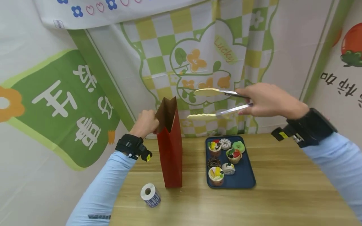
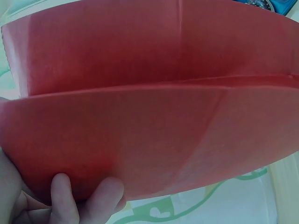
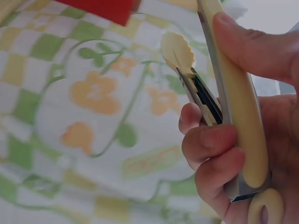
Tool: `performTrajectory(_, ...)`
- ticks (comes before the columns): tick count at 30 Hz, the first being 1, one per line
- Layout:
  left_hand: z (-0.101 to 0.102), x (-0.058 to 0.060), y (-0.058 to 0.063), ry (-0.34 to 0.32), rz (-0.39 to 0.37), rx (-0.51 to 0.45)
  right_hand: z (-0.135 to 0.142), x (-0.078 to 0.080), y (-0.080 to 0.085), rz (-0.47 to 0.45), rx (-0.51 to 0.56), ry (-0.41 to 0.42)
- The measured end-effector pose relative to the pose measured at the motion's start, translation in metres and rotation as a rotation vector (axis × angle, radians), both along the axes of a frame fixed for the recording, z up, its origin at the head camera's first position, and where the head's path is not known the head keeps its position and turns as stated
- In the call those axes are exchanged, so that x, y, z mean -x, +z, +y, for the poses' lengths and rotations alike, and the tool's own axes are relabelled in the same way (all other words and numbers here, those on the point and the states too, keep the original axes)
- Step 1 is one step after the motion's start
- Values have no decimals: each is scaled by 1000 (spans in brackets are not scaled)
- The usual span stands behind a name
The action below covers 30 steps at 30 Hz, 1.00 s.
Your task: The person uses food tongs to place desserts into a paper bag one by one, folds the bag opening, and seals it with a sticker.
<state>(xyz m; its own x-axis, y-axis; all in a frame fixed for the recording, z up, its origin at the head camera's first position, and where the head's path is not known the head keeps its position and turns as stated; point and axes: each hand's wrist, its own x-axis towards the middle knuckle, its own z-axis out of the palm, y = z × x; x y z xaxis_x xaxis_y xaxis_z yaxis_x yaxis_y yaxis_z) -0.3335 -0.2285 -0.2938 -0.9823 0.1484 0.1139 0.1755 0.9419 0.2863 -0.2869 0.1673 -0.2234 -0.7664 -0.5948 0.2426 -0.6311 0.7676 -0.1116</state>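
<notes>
A tall red paper bag (image 1: 172, 150) stands upright on the table with its top spread apart. My left hand (image 1: 146, 123) grips the bag's upper left edge; in the left wrist view its fingertips (image 2: 64, 196) press against the red paper (image 2: 140, 135). Up in the air to the right, my right hand (image 1: 268, 99) holds metal tongs with cream tips (image 1: 207, 116), their arms spread and nothing between them. In the right wrist view, fingers wrap the tongs' yellow handle (image 3: 245, 116). Below the tongs lies a dark blue tray (image 1: 240, 180) with several small cakes and donuts.
A roll of labels (image 1: 151, 195) stands on the wooden table (image 1: 198, 207), left of the bag's base. The tray carries cupcakes (image 1: 216, 175), a green donut (image 1: 238, 146) and a chocolate donut (image 1: 213, 162). A checkered cloth (image 1: 158, 62) hangs behind the table.
</notes>
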Motion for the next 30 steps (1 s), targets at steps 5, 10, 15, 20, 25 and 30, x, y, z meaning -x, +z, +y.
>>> performTrajectory(5,-4,-1,4,7,5,15,34,-19,-49,19,60,-29)
performTrajectory(10,-7,-2,5,13,15,13,54,-32,-103,-8,66,-70)
performTrajectory(15,-7,-2,1,21,8,0,67,-42,-147,-21,23,-95)
performTrajectory(20,-1,2,-1,-3,8,-15,79,-47,-182,-67,-9,-96)
performTrajectory(25,1,2,1,3,-8,-29,78,-49,-219,-109,-44,-84)
performTrajectory(30,0,-2,2,8,-19,-22,72,-46,-253,-86,-70,-51)
